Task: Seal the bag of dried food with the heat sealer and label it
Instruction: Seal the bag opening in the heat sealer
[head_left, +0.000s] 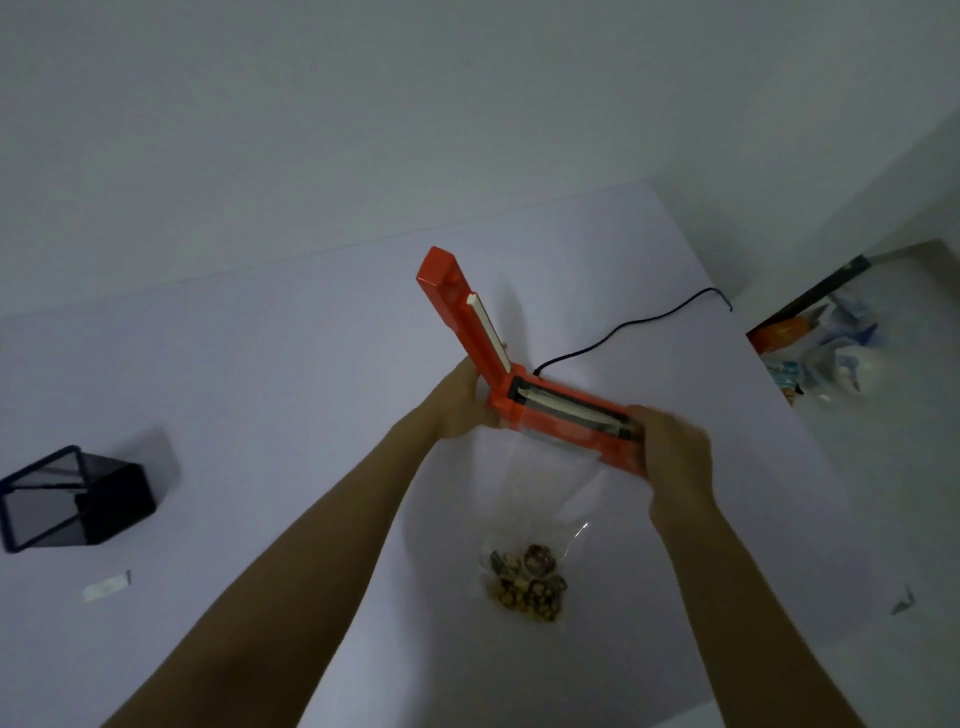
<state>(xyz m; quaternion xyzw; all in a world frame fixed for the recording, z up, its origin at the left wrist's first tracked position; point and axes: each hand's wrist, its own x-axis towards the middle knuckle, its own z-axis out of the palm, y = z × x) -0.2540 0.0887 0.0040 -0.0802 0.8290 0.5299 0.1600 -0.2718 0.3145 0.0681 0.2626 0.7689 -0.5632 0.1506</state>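
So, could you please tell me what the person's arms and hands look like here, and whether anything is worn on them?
Both forearms are bare as far as the frame shows, with no sleeves in view. The left hand and right hand wear no gloves, and no watch or bracelet shows. Rings cannot be ruled out: the fingers are blurred.

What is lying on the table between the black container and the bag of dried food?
In the head view, only the person's left forearm crosses above that stretch between black container and bag.
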